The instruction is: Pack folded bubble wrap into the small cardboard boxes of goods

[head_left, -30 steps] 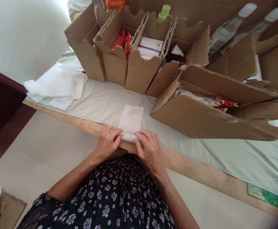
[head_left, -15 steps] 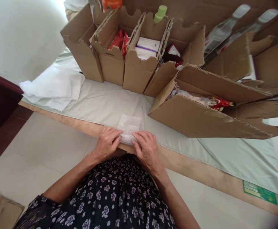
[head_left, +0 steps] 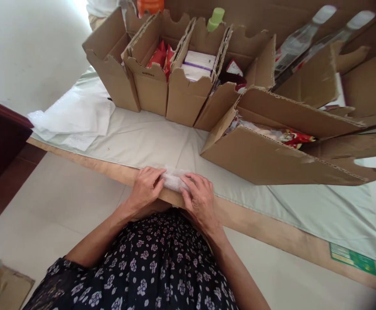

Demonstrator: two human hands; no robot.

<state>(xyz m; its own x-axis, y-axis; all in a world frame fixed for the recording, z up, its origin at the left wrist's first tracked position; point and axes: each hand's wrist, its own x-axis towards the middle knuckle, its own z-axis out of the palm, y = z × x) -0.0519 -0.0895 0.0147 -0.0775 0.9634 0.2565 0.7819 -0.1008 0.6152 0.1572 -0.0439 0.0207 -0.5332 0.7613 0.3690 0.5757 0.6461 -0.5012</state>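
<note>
A small roll of bubble wrap [head_left: 174, 182] lies at the table's front edge, right before my body. My left hand [head_left: 147, 184] grips its left end, thumb toward me and fingers over the top. At the opposite end, my right hand [head_left: 198, 193] holds it the same way. A short loose flap of the wrap shows behind the roll. Whatever may be inside the roll is hidden.
More bubble wrap sheets [head_left: 78, 114] lie at the table's left. Behind stand several open cardboard boxes [head_left: 186, 97] with packets inside. A long cardboard box [head_left: 281, 155] sits at right. Clear bottles [head_left: 299, 41] stand at the back right. A cloth [head_left: 136, 137] covers the table.
Both hands have rolled the bubble wrap slightly away from me. The flat flap behind it has become much shorter, and the roll looks thicker.
</note>
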